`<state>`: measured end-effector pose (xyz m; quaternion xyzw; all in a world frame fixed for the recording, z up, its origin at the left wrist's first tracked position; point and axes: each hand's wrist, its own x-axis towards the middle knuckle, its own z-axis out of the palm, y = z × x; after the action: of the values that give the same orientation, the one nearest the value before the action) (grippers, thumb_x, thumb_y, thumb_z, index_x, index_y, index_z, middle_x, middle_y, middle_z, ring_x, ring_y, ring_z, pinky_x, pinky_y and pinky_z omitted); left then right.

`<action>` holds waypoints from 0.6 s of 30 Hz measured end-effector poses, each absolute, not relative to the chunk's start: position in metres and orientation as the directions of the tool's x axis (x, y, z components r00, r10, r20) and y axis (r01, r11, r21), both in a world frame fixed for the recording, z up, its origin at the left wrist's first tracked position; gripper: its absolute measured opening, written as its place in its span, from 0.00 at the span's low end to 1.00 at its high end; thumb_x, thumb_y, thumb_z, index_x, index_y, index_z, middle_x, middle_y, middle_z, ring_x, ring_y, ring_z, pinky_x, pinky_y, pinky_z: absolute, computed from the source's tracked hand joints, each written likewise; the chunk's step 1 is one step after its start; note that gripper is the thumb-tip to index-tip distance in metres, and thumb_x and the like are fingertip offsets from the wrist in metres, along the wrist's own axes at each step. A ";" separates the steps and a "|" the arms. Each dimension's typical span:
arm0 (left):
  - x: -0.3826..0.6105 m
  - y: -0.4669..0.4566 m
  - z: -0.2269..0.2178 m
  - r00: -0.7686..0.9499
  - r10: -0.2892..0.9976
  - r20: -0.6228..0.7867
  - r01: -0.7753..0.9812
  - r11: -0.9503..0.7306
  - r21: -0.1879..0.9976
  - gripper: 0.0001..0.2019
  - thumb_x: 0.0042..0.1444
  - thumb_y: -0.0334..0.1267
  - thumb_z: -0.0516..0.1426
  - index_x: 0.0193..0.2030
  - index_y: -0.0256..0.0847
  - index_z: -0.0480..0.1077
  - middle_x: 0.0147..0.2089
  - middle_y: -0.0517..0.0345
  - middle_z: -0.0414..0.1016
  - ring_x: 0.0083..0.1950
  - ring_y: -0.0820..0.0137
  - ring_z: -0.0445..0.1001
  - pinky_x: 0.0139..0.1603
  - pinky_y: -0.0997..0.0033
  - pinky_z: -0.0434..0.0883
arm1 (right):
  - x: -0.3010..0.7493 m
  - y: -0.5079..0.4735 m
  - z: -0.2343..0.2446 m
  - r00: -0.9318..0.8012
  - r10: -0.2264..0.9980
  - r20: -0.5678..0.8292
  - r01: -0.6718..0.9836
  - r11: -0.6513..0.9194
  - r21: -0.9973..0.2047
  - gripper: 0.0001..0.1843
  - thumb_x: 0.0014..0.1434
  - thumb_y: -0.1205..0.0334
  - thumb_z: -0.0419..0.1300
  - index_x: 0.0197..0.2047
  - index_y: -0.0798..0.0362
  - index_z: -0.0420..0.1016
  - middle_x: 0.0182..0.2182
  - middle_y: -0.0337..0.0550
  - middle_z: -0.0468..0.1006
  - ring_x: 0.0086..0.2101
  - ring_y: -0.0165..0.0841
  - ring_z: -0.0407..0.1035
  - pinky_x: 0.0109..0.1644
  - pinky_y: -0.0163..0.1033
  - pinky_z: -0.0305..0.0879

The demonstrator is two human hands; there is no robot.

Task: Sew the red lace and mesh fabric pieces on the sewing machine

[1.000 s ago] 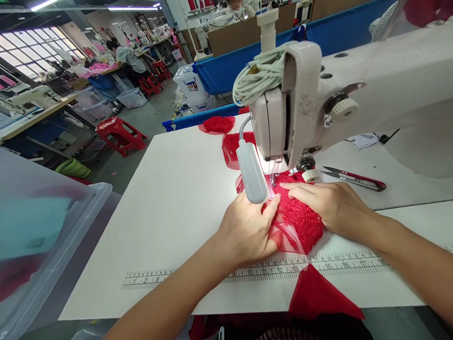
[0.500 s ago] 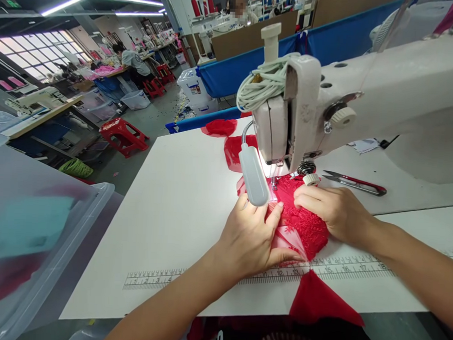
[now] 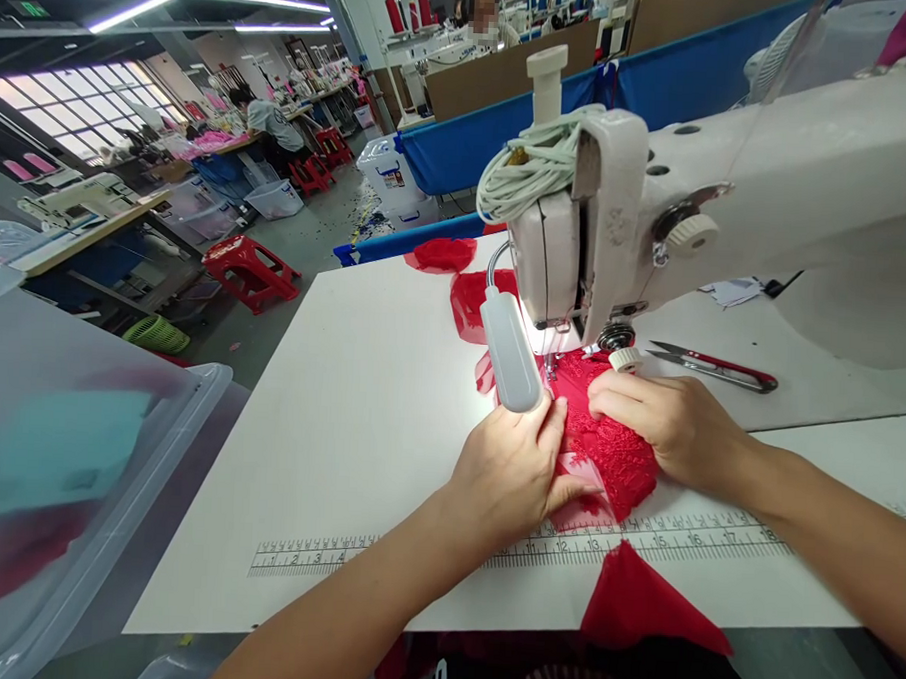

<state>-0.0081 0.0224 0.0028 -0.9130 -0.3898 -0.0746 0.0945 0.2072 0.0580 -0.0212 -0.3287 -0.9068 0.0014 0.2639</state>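
Red lace fabric (image 3: 619,457) with sheer mesh lies bunched under the needle and presser foot (image 3: 550,366) of a white sewing machine (image 3: 700,180). My left hand (image 3: 503,467) rests flat on the mesh at the left, fingers stretched towards the needle and thumb apart. A grey lamp (image 3: 510,352) covers some of its fingertips. On the right side, my right hand (image 3: 664,419) has its fingers curled and closed on the lace, with the fingertips partly hidden in it.
Thread snips (image 3: 714,368) lie right of the needle. Red fabric pieces (image 3: 473,305) lie behind the lamp, and another red piece (image 3: 648,603) hangs at the front edge. A printed ruler (image 3: 316,554) runs along the white table (image 3: 268,452). A clear bin (image 3: 155,457) stands left.
My left hand has shifted slightly, its fingers drawn closer together and its thumb pulled back a little from the mesh. My right hand stays in place on the lace.
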 end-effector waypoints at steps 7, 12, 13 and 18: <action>-0.012 0.022 0.005 0.680 0.691 0.243 0.728 -0.675 -0.119 0.41 0.61 0.66 0.37 0.53 0.27 0.70 0.50 0.35 0.74 0.38 0.60 0.72 0.37 0.62 0.70 | 0.205 0.056 -0.014 -0.661 0.570 0.488 0.580 0.801 -0.150 0.14 0.60 0.75 0.46 0.31 0.52 0.69 0.33 0.42 0.76 0.27 0.29 0.63 0.25 0.36 0.49; -0.012 0.023 0.004 0.698 0.656 0.287 0.708 -0.692 -0.141 0.41 0.61 0.65 0.38 0.55 0.27 0.70 0.48 0.35 0.75 0.38 0.60 0.72 0.37 0.62 0.70 | 0.206 0.057 -0.014 -0.667 0.560 0.491 0.572 0.808 -0.143 0.14 0.61 0.75 0.47 0.32 0.52 0.69 0.33 0.43 0.76 0.27 0.29 0.63 0.27 0.36 0.50; -0.012 0.023 0.003 0.702 0.650 0.292 0.704 -0.695 -0.147 0.41 0.61 0.65 0.39 0.55 0.26 0.69 0.48 0.35 0.75 0.39 0.59 0.72 0.38 0.61 0.70 | 0.206 0.057 -0.014 -0.668 0.557 0.494 0.571 0.809 -0.139 0.13 0.61 0.74 0.47 0.32 0.52 0.69 0.33 0.43 0.76 0.27 0.29 0.63 0.26 0.36 0.51; -0.011 0.023 0.000 0.701 0.653 0.286 0.707 -0.689 -0.159 0.41 0.61 0.65 0.38 0.55 0.26 0.69 0.48 0.34 0.74 0.39 0.59 0.72 0.40 0.59 0.70 | 0.206 0.058 -0.015 -0.663 0.547 0.511 0.570 0.811 -0.128 0.13 0.61 0.74 0.47 0.32 0.53 0.69 0.34 0.43 0.76 0.27 0.30 0.63 0.26 0.37 0.52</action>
<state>-0.0110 0.0232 0.0002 -0.9132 -0.3722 -0.1038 0.1294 0.2057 0.0581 -0.0146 -0.3064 -0.9116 -0.0217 0.2730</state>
